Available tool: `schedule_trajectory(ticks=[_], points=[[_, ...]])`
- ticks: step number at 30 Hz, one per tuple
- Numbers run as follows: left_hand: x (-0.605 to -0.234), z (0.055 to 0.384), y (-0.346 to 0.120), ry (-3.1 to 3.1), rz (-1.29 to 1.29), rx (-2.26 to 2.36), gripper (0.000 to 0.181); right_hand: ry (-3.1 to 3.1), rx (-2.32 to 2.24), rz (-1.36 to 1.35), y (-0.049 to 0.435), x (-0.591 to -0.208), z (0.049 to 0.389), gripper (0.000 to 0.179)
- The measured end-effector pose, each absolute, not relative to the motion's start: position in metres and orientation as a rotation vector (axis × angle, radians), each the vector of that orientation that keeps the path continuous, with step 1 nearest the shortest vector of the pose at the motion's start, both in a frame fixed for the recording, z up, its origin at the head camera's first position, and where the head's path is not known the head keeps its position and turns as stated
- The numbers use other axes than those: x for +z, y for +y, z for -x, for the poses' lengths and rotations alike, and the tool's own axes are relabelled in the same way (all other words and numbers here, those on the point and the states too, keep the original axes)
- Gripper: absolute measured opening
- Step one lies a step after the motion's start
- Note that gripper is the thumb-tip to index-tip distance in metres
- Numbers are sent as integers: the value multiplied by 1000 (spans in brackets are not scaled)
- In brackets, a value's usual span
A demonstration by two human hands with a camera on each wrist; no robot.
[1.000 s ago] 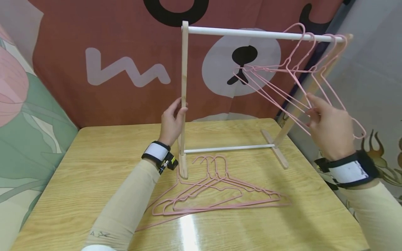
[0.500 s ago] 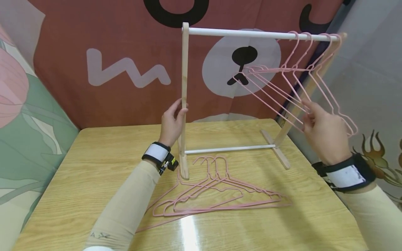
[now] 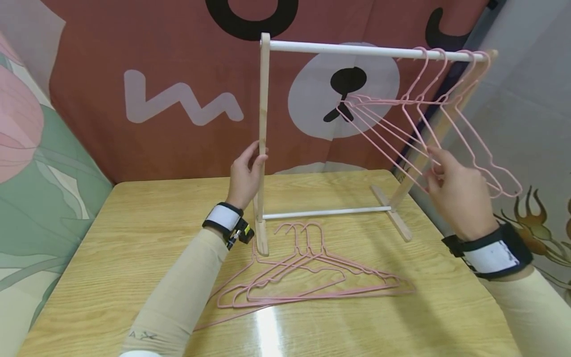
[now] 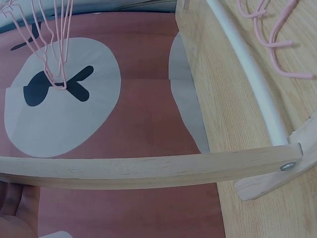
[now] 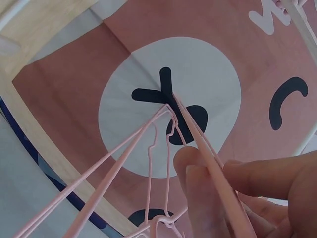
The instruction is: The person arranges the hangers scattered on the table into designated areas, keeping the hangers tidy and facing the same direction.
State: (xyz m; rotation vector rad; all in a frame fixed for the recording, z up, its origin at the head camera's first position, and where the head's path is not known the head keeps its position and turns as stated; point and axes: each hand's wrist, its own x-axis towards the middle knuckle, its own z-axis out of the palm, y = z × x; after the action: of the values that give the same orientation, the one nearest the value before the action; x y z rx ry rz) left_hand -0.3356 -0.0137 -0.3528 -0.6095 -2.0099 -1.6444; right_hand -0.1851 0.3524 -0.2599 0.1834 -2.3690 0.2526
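Observation:
A small clothes rack with a white top rail [image 3: 334, 48] stands on the table. My left hand [image 3: 244, 176] grips its left wooden post [image 3: 264, 99], thumb and fingers on either side; the left wrist view shows that post [image 4: 148, 171] crossing the frame. Several pink hangers hang from the rail's right end. At the lower side of the leftmost one, my right hand [image 3: 464, 193] pinches the pink hanger [image 3: 413, 124] between thumb and fingers. Close up in the right wrist view, this hanger [image 5: 218, 186] runs between the fingertips. Its hook lies over the rail.
Several more pink hangers [image 3: 308, 296] lie overlapping on the wooden table [image 3: 134, 238], in front of the rack. A lower white bar [image 3: 327, 213] joins the rack's feet. Behind stands a red printed cloth [image 3: 178, 144]; a grey wall covering [image 3: 540, 124] is at right.
The pinched hanger's hook has come down from above the rail onto it. My right hand has shifted a little left and down; my left hand keeps its place on the post.

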Motion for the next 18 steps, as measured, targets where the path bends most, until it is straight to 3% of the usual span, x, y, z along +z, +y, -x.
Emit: schedule_trajectory(ticks=[18], points=[[-354,337,-13,-2012,611,-1637,41,-2462,276,-75,354,-262,176,52]])
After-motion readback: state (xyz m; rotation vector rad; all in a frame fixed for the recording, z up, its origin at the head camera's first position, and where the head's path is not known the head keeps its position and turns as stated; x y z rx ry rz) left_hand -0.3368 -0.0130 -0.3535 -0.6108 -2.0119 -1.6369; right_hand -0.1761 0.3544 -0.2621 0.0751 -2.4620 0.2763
